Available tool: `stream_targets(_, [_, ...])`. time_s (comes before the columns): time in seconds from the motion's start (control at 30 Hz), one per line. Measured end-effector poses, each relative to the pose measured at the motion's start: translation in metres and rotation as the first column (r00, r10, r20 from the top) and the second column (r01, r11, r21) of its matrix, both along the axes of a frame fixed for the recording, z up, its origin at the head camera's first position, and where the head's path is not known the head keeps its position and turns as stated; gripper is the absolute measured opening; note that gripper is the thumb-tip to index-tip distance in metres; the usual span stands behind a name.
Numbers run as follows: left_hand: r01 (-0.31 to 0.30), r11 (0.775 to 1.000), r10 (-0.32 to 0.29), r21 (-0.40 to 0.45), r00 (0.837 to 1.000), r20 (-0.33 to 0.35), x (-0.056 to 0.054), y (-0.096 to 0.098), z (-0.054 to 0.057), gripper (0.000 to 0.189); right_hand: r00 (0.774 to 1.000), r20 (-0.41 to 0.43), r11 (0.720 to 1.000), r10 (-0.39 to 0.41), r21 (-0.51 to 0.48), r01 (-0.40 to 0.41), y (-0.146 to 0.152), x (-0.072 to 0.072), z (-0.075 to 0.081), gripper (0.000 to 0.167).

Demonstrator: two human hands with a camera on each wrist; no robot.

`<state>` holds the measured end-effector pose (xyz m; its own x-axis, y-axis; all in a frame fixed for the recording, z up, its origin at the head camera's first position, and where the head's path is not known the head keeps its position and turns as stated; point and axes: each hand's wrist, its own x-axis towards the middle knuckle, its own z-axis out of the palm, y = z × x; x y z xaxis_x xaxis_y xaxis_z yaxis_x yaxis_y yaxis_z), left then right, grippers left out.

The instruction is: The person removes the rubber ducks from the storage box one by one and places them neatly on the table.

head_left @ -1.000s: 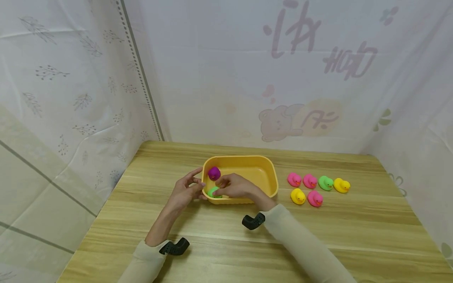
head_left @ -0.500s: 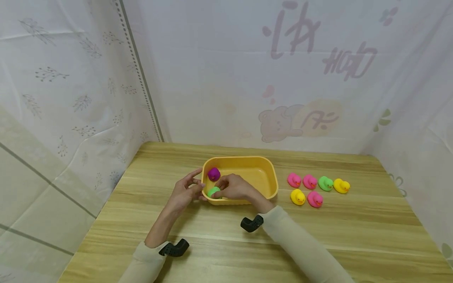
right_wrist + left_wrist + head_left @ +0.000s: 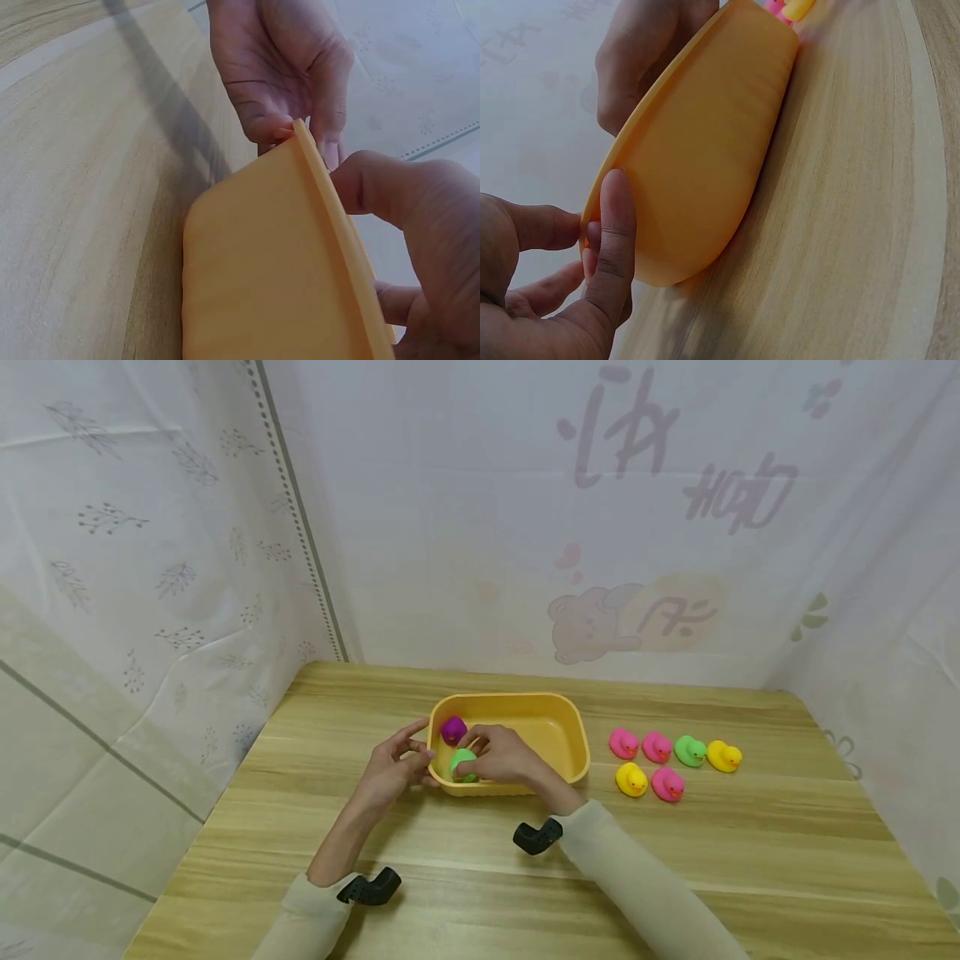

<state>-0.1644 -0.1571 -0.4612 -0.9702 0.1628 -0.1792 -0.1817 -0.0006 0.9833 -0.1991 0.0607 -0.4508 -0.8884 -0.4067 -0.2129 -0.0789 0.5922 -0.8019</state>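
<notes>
A yellow-orange plastic basin (image 3: 558, 727) stands on the wooden table. My left hand (image 3: 393, 764) grips its left end, thumb and fingers around the rim, as the left wrist view shows close up. Inside the basin, near its front left corner, my right hand (image 3: 498, 753) pinches a green rubber duck (image 3: 462, 762) between thumb and fingers. A purple rubber duck (image 3: 453, 730) sits in the back left corner, just behind it. From the right wrist, the basin wall (image 3: 262, 255) hides the green duck.
Right of the basin, several rubber ducks stand in two rows: pink (image 3: 623, 743), green (image 3: 690, 751) and yellow (image 3: 723, 756) ones behind, a yellow (image 3: 632, 779) and a pink duck (image 3: 667, 783) in front. A printed cloth (image 3: 465, 527) hangs behind the table.
My right hand has shifted the green duck slightly right and up within the basin, so more of it shows. My left hand has stayed at the rim.
</notes>
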Motion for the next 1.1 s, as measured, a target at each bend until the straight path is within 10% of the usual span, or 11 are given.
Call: stream_targets(1.1, [0.007, 1.000, -0.006, 0.008, 1.000, -0.028, -0.002, 0.001, -0.001, 0.061, 0.990, -0.077, 0.969, -0.116, -0.229, 0.096, 0.038, 0.024, 0.011, 0.039])
